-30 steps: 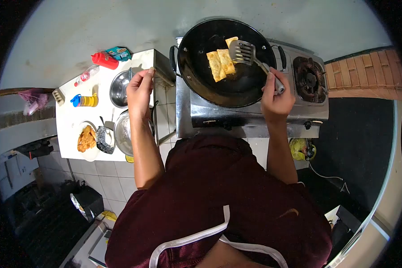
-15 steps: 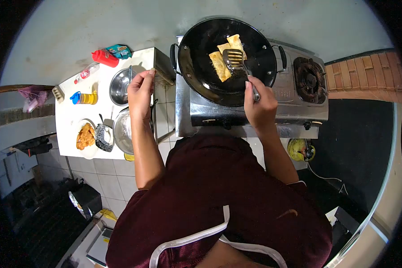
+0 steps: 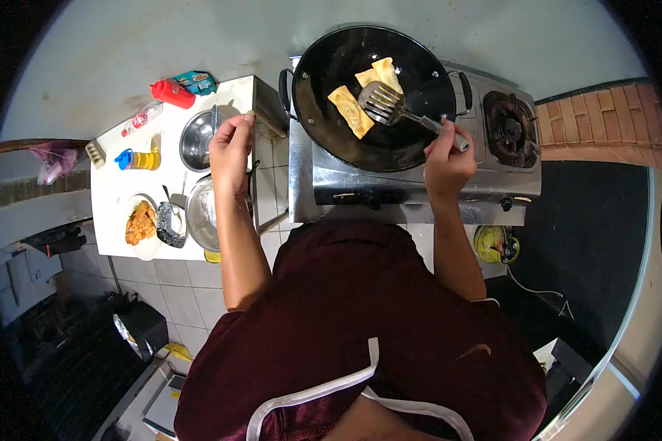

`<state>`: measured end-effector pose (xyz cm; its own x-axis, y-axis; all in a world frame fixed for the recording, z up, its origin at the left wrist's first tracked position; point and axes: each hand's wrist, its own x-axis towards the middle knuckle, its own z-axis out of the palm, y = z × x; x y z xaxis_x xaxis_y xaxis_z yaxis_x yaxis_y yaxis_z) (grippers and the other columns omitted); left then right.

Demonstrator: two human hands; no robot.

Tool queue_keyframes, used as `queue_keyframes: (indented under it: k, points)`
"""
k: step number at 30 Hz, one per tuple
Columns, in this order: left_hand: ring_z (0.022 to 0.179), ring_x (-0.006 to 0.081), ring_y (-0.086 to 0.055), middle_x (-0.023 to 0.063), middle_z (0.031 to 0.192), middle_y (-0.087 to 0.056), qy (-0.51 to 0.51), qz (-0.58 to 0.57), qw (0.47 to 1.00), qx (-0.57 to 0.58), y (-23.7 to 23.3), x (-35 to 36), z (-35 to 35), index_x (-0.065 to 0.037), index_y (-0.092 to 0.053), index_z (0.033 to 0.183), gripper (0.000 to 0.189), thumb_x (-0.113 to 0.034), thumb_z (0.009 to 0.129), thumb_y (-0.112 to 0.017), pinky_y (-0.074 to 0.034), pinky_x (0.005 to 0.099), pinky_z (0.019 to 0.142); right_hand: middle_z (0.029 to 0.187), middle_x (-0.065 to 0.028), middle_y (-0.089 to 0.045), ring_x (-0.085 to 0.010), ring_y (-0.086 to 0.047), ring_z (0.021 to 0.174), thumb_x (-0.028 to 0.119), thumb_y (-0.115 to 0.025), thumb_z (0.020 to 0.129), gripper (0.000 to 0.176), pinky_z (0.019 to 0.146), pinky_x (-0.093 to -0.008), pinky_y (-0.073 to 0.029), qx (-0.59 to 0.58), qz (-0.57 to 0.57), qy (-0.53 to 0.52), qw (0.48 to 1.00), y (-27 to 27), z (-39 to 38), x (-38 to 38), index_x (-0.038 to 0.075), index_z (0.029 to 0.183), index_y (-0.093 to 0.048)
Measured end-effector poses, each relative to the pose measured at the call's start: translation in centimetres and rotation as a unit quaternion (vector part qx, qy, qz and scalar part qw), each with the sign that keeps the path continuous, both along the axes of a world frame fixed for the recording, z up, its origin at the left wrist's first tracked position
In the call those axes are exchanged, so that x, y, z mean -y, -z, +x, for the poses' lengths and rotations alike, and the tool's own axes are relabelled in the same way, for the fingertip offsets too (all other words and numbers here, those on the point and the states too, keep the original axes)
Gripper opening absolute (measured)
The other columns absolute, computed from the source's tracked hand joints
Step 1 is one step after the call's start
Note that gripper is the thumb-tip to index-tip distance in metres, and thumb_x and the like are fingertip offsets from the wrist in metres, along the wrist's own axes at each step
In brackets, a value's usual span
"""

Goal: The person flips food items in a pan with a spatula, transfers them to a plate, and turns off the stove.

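My right hand (image 3: 449, 163) is closed round the handle of a slotted metal spatula (image 3: 382, 103). The spatula's head is over a black two-handled wok (image 3: 324, 140) on the stove. Golden folded pastries lie in the wok: one (image 3: 351, 112) to the left of the spatula head, and others (image 3: 387, 72) beyond it, touching each other. My left hand (image 3: 230, 151) is raised between the white table and the wok, thumb and fingers pinched together. Whether anything small is between those fingertips cannot be made out.
On the white table (image 3: 114, 198) are metal bowls (image 3: 196, 141), a plate of fried food (image 3: 141, 223), a dark patterned container (image 3: 171, 224), an oil bottle (image 3: 138, 159) and a red bottle (image 3: 172, 93). A bare burner (image 3: 509, 132) is right of the wok.
My right hand has moved right with the spatula, whose head now tilts differently. The nearest pastry has shifted left in the wok. My left hand has barely moved.
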<state>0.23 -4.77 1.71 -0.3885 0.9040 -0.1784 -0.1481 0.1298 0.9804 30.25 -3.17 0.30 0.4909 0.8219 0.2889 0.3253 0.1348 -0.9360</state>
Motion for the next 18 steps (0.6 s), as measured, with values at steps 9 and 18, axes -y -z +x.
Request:
queue_keyframes:
  k: [9,18]
  points:
    - [0.055,0.0026,-0.034,-0.0069,0.062,-0.045,0.001,0.003,1.0,0.007,0.0,-0.2,-0.2,-0.003,-0.061,0.085,0.015,-0.018,0.084,-0.061,-0.025,0.0184,0.049,0.065,-0.0074,-0.059,-0.0073,-0.051,0.049,0.019,-0.054,0.09,0.028,0.046,-0.0208,-0.041,-0.111,-0.032,-0.059,0.991,-3.2,0.4,1.5,-0.007,0.099,-0.052]
    - [0.055,0.0025,-0.034,-0.0073,0.063,-0.046,-0.004,-0.015,1.0,0.006,-0.1,-0.3,-0.2,-0.003,-0.062,0.086,0.016,-0.018,0.084,-0.062,-0.026,0.0179,0.05,0.068,-0.0051,-0.06,-0.0056,-0.053,0.056,0.016,-0.055,0.089,0.021,0.051,-0.0198,-0.042,0.026,0.007,-0.027,0.999,-2.5,1.4,0.7,-0.003,0.097,-0.058]
